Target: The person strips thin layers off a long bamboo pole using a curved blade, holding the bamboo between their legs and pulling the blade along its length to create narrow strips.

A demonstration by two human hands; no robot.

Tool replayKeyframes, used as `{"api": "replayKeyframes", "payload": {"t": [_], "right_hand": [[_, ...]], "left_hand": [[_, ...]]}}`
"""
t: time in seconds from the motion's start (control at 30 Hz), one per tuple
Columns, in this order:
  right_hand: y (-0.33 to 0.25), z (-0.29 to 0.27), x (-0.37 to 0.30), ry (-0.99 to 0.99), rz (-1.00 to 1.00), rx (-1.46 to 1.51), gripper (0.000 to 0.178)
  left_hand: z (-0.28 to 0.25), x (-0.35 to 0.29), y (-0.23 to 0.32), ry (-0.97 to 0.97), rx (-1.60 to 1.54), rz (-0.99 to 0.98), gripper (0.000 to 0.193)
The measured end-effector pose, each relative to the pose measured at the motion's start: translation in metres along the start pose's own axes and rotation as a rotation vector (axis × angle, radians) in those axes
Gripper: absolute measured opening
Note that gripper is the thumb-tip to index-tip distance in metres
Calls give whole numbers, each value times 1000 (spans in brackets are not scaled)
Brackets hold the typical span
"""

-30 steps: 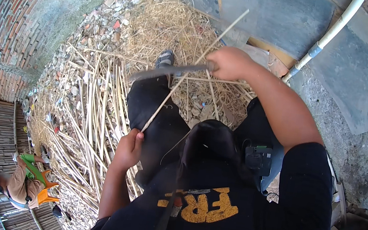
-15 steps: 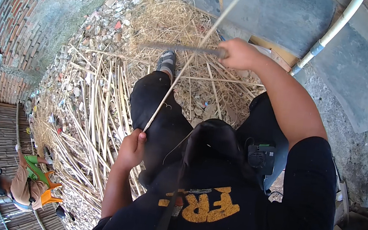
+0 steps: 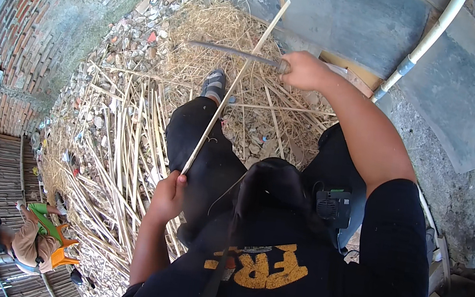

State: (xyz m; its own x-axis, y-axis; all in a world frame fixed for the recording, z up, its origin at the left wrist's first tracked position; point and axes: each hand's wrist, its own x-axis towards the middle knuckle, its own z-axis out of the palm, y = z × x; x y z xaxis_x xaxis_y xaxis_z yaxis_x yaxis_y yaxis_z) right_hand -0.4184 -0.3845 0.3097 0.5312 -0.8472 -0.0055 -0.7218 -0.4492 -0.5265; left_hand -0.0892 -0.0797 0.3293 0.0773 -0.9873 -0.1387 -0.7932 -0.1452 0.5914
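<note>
My left hand [image 3: 166,200] is closed round the near end of a long, thin bamboo strip [image 3: 218,112]. The strip slants up over my left thigh, its far end free. In my right hand [image 3: 306,72], farther out, is the handle of a machete [image 3: 221,48]. Its dark blade points left and crosses the strip near the far end; whether the two touch, I cannot tell. Below my right hand and round my sandalled foot [image 3: 214,83] lie bamboo shavings [image 3: 218,27].
Split bamboo strips [image 3: 127,157] lie heaped over rubble at left. Grey sheets [image 3: 363,29] and a white pipe [image 3: 432,39] stand at the far right. A brick wall [image 3: 18,69] rises at left. Another person [image 3: 30,241] sits on an orange chair [image 3: 63,256] at lower left.
The strip's far end has shifted left and slightly nearer. The machete's tip has tilted farther away from me, while both hands keep their grips.
</note>
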Motion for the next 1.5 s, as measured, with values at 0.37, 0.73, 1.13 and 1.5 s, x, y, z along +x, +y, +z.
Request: {"api": "replayKeyframes", "payload": {"t": [0.37,0.73,1.13,1.5], "right_hand": [[11,-13,-5,50,72,-2,24],[28,-14,1,27,128,1,25],[27,-20,-12,204,80,61,23],[14,-14,-8,60,28,60,25]], "left_hand": [[3,-1,-5,7,37,24,32],[7,-4,-2,57,84,31,29],[9,-2,-7,56,73,32,32],[6,1,-3,10,31,34,34]]}}
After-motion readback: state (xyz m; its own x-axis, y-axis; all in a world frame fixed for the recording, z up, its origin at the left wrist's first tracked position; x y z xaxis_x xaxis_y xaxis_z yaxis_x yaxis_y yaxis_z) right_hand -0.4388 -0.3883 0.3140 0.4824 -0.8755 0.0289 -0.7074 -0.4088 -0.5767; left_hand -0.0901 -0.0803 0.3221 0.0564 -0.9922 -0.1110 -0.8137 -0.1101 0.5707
